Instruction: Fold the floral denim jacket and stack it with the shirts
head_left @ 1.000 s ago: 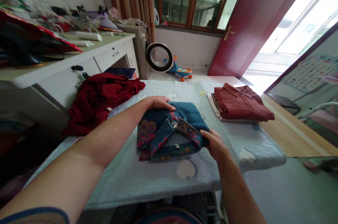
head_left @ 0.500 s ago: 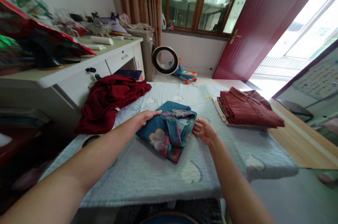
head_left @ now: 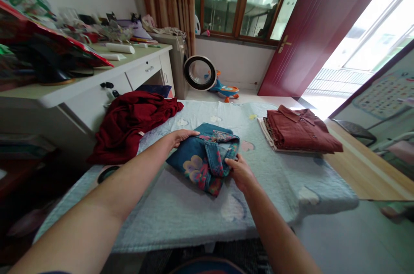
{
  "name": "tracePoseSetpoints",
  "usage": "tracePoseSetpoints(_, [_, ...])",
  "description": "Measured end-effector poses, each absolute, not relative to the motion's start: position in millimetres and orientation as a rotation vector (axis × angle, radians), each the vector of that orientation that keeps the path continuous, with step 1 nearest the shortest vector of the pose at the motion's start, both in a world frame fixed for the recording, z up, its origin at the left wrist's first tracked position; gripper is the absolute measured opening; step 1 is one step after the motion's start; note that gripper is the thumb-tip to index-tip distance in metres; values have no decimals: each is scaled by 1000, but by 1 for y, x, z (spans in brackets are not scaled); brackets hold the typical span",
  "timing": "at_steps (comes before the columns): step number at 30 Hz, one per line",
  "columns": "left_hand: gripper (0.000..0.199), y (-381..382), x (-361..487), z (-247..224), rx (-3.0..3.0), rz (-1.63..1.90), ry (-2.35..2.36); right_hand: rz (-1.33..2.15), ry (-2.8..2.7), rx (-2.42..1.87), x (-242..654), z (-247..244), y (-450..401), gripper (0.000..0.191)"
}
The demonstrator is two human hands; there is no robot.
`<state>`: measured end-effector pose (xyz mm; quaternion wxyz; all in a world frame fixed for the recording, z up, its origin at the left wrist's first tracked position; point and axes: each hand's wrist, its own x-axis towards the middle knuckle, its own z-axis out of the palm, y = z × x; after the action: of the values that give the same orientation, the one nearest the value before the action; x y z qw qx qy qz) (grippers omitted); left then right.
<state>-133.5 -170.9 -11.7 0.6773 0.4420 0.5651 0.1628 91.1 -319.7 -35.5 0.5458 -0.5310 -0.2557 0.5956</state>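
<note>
A folded blue denim shirt [head_left: 194, 157] with printed flowers lies on the cloth-covered table, its collar and front placket facing up. My left hand [head_left: 183, 137] holds its upper left edge, thumb on top and the other fingers partly hidden under the fabric. At the right edge, by the collar, my right hand [head_left: 241, 171] pinches the denim with the thumb above and fingers beneath.
Right of the shirt sits a stack of folded clothes with a rust-red shirt [head_left: 300, 129] on top. A crumpled dark red garment [head_left: 132, 121] lies at the left, beside a white desk [head_left: 142, 73]. Beyond stands a washing machine with its round door [head_left: 199, 73] ajar.
My right hand has moved left from beside the shirt and closed on its right edge. The left hand stays at the upper left edge. The view has shifted slightly.
</note>
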Motion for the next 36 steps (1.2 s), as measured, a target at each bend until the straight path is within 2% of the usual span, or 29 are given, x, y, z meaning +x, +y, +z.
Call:
tracePoseSetpoints(3, [36, -176, -136, -13, 818, 335, 1159, 1397, -578, -1222, 96, -30, -314, 45])
tracePoseSetpoints(9, [44, -225, -126, -12, 750, 882, 1033, 1350, -747, -1225, 133, 3, -280, 40])
tracePoseSetpoints(15, [49, -299, -99, -23, 604, 1092, 1046, 1409, -1097, -1392, 156, 33, -221, 37])
tracePoseSetpoints(19, [47, -338, -89, -34, 544, 971, 1061, 1292, -1377, -1526, 155, 22, -187, 33])
tracePoseSetpoints(23, [42, -357, -105, -33, 600, 601, 1036, 976, -1381, -1668, 154, -6, -177, 23])
tracePoseSetpoints(26, [30, -348, -129, -23, 921, 452, 1075, 831, -1306, -1671, 162, -23, -189, 23])
tracePoseSetpoints(31, [20, -287, -163, -18, 1484, 886, 1397, 459, -1294, -1776, 193, -44, -242, 38])
tracePoseSetpoints(33, [31, -257, -167, -24, 1541, 933, 1541, 443, -1336, -1885, 202, -49, -268, 43])
tracePoseSetpoints(36, [45, -224, -161, -34, 1442, 787, 1596, 520, -1338, -2027, 204, -52, -299, 44])
